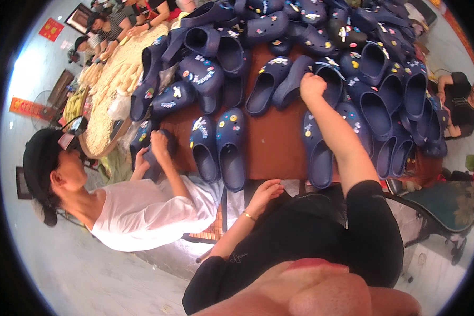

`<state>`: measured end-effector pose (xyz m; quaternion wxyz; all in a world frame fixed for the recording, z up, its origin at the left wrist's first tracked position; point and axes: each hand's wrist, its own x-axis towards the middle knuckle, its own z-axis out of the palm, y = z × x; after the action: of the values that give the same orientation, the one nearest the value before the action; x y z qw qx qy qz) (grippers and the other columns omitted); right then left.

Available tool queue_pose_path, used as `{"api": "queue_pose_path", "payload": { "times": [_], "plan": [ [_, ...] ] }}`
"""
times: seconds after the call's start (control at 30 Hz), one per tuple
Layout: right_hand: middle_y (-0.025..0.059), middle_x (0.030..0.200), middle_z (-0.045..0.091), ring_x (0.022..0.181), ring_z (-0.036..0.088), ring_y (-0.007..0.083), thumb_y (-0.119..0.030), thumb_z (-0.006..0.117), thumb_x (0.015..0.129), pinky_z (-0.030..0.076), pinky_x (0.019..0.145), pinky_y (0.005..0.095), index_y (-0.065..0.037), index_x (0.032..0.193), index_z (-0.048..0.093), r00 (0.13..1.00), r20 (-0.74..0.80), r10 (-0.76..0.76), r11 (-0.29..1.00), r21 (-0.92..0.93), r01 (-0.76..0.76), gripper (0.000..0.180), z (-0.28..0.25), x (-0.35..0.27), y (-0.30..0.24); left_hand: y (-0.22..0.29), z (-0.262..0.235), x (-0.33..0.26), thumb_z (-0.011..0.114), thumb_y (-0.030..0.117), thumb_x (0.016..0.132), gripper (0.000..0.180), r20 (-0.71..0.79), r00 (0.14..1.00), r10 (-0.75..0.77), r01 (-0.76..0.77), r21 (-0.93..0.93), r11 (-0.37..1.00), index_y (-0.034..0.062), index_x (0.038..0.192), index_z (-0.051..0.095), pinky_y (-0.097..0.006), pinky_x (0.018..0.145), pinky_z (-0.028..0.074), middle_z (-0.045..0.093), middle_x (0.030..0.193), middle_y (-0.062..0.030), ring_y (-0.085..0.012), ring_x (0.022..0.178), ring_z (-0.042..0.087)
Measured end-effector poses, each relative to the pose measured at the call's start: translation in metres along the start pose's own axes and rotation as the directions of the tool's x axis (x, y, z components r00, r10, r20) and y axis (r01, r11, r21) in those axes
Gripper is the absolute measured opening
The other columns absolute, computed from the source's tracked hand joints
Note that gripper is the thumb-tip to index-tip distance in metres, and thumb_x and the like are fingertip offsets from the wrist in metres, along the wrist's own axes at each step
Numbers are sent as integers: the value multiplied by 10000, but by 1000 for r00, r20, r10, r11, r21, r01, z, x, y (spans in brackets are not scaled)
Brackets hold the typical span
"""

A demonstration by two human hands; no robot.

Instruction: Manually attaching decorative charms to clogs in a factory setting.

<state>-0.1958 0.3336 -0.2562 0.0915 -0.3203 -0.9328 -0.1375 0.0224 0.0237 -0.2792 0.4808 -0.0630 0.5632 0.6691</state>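
Observation:
My right hand [313,87] reaches far over the table with its fingers closed, up against a navy clog [332,90] with light charms on its toe. What the fingers grip, if anything, is hidden by the hand. Just left of it another clog [294,83] leans on its side beside an upright clog [267,87] with coloured charms. My left hand [267,198] hangs at the table's near edge, fingers stretched out, holding nothing. A pair of charm-covered clogs, one of them a clog [231,150] with round charms, stands ahead of it, toes pointing away.
Many navy clogs [374,108] are piled over the brown tabletop [273,152]. At my left a person in a white shirt [152,213] handles a clog [163,145]. Beyond, people sit around a tray of pale kernels [102,113]. A chair [447,203] stands at right.

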Motion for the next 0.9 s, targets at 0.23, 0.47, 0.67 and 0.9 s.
{"api": "queue_pose_path", "payload": {
  "times": [0.23, 0.47, 0.67, 0.9],
  "plan": [
    [170, 767, 640, 686, 647, 296, -133, 503, 757, 523, 611, 406, -11, 776, 628, 977, -60, -207, 922, 321, 215, 175, -10, 19, 8, 1, -13, 9, 504, 207, 882, 342, -59, 998, 17, -19, -42, 999, 11, 1161, 484, -285, 836, 437, 583, 1052, -116, -187, 964, 561],
    [223, 769, 611, 750, 606, 383, -109, 579, 703, 492, 676, 457, -3, 820, 575, 934, -194, -300, 775, 521, 357, 158, -121, 30, 89, 21, 6, 25, 488, 178, 895, 319, 8, 1000, 25, -25, 31, 999, 7, 1163, 479, -276, 814, 455, 588, 1040, -109, -177, 935, 573],
    [194, 921, 598, 882, 570, 372, -25, 452, 762, 459, 739, 440, -45, 959, 553, 890, -402, -215, 864, 347, 365, 222, -188, 76, 188, 17, 20, 20, 485, 189, 898, 324, 18, 999, 32, -32, 24, 999, 8, 1167, 479, -282, 829, 446, 587, 1044, -103, -171, 950, 566],
    [148, 1044, 562, 970, 557, 321, -109, 420, 809, 467, 789, 420, -106, 1062, 553, 973, -181, -142, 986, -113, 123, 285, -120, 128, 312, 25, 22, 41, 532, 183, 864, 308, -39, 989, 142, -132, 201, 971, 14, 1121, 523, -271, 812, 443, 600, 1025, -98, -160, 948, 569]
  ]
}}
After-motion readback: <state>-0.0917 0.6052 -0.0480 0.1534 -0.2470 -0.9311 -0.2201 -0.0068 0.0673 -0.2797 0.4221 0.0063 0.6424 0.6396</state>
